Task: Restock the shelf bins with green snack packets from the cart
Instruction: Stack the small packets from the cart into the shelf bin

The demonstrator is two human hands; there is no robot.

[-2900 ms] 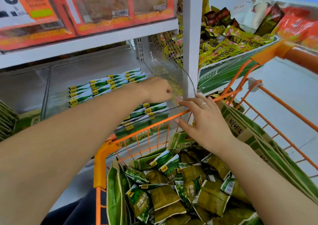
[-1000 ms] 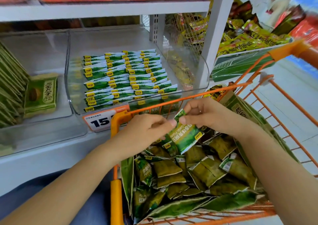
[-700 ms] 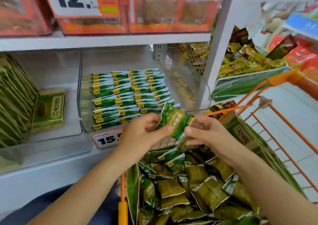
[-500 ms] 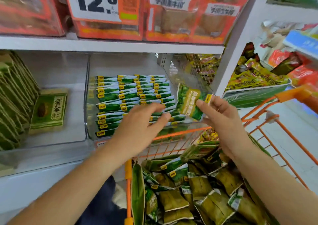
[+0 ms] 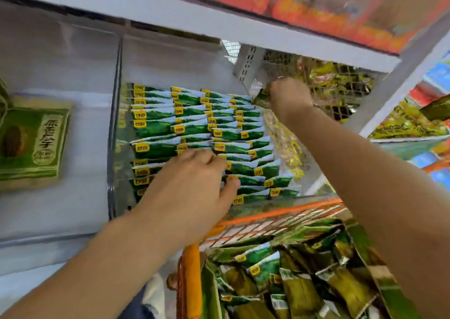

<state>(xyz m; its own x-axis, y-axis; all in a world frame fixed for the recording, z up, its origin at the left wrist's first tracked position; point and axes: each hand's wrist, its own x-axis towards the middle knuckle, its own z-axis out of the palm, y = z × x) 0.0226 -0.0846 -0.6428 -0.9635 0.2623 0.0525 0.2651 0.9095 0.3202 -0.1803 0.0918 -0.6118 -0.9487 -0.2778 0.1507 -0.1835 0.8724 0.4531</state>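
The right hand (image 5: 288, 97) reaches to the back right corner of the clear shelf bin (image 5: 114, 123), fingers curled round what seems a green snack packet (image 5: 261, 98), blurred at its fingertips. The left hand (image 5: 192, 187) lies loose-fingered on the rows of packets (image 5: 194, 121) nearer the front. Below both wrists, the orange cart (image 5: 192, 270) holds more loose packets.

Landmark: clear bin (image 5: 117, 123) on the shelf. Inside it I see rows of packets (image 5: 194, 126) standing on edge. Left hand (image 5: 192, 187) rests over the bin's front rows; right hand (image 5: 288, 97) holds a packet (image 5: 261, 98) at its back right corner. Cart (image 5: 267, 218) sits before the bin (loose packets inside). A flat pouch (image 5: 31, 140) lies left of the bin.
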